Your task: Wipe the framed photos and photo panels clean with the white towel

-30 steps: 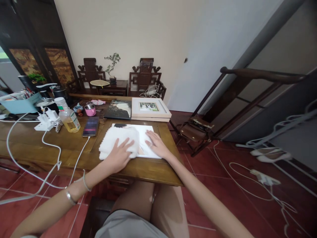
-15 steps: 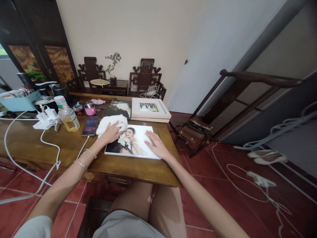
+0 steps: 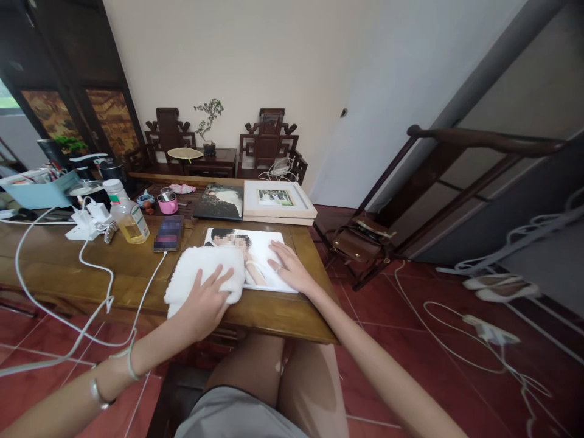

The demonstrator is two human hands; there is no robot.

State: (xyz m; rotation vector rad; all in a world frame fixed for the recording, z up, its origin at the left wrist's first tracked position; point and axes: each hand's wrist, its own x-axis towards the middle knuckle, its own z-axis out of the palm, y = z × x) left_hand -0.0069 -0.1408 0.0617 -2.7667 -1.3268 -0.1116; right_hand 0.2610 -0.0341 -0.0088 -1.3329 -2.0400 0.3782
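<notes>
- Head view, one surface point(image 3: 292, 319), dark wood, near the person's lap.
- Photo point(image 3: 264, 267): one, white-ground print, lying flat on the surface; its lower left is covered.
- Cloth point(image 3: 194, 271): one, white, fluffy, bunched; laid over that part of the photo and spilling onto bare wood at the near edge.
- Left hand point(image 3: 207, 304): grip unclosed, fingers spread on top of the cloth; nothing visibly pinched.
- Right hand point(image 3: 289, 267): grip flat and unclosed, resting on the photo's right side; holds nothing.
- Behind the photo: dark picture point(image 3: 219, 202), pale frame point(image 3: 280, 201).
- To the left: phone point(image 3: 168, 234), cabled; bottle point(image 3: 130, 222); pink cup point(image 3: 168, 202).
- Step in hand, as judged: wiping the photo, right hand steadying it.
- Next move, as judged, calls for: light, even pressure, and the cloth guided clear of the phone cable.
</notes>
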